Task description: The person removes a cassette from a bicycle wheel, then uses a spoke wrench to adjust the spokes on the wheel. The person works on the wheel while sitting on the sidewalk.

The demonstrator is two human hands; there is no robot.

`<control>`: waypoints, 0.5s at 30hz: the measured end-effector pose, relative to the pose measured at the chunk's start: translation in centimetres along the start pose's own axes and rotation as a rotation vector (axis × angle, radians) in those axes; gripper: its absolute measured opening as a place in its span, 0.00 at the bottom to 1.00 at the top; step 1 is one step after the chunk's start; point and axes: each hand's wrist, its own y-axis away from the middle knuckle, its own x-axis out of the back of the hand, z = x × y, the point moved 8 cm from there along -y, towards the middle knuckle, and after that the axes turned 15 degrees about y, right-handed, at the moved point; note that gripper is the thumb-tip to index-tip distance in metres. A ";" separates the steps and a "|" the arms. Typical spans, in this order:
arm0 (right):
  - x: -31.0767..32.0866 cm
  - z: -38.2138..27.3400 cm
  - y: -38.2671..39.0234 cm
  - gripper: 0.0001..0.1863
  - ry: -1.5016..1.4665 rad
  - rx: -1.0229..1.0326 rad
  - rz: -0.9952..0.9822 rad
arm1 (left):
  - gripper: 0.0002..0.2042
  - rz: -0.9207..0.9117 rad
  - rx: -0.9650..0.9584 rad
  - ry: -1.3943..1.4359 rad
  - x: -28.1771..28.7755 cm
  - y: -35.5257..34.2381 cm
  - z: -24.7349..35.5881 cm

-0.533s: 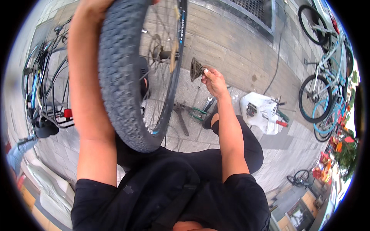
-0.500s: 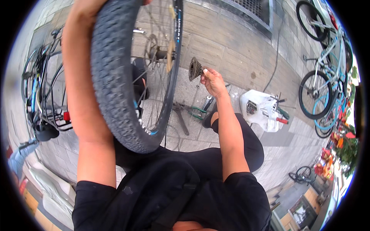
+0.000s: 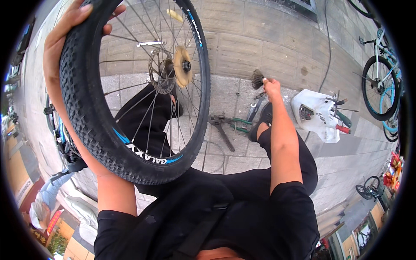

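Note:
My left hand (image 3: 74,21) is wrapped round the far left side of a bicycle wheel, thumb on its knobby black tire (image 3: 82,112) and fingers over the inner rim. The wheel stands tilted over my left leg, leaning along my forearm. At its hub sit a tan plastic spoke guard disc (image 3: 181,73) and a perforated brake rotor (image 3: 154,65). Off to the right, my right hand (image 3: 273,89) pinches a dark, greasy sprocket cassette (image 3: 257,79) by its edge, in the air, apart from the wheel.
Between my feet lie green-handled pliers (image 3: 238,122) and a long dark tool (image 3: 225,138). A silver wrench (image 3: 151,43) shows through the spokes. A cut white plastic container (image 3: 310,108) of tools stands at right. Parked bicycles (image 3: 378,84) line the far right; a person (image 3: 41,212) is at lower left.
The wheel has turned so its spokes and hub side face me more. My right hand has carried the cassette to the right, away from the wheel. The view has shifted too.

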 end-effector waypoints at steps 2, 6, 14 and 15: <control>2.2 -0.3 -1.9 0.24 0.268 0.097 0.213 | 0.32 -0.014 0.026 0.018 1.5 -0.1 0.2; 3.3 -1.4 -1.1 0.21 0.528 0.111 0.431 | 0.34 -0.058 0.090 0.060 2.2 -0.9 -1.2; 2.4 -1.6 -1.3 0.23 0.514 0.089 0.445 | 0.32 -0.039 0.162 0.172 2.9 -0.3 -1.0; 2.8 -1.8 -0.4 0.23 0.481 0.070 0.470 | 0.31 -0.074 0.171 0.166 3.2 -0.5 -1.1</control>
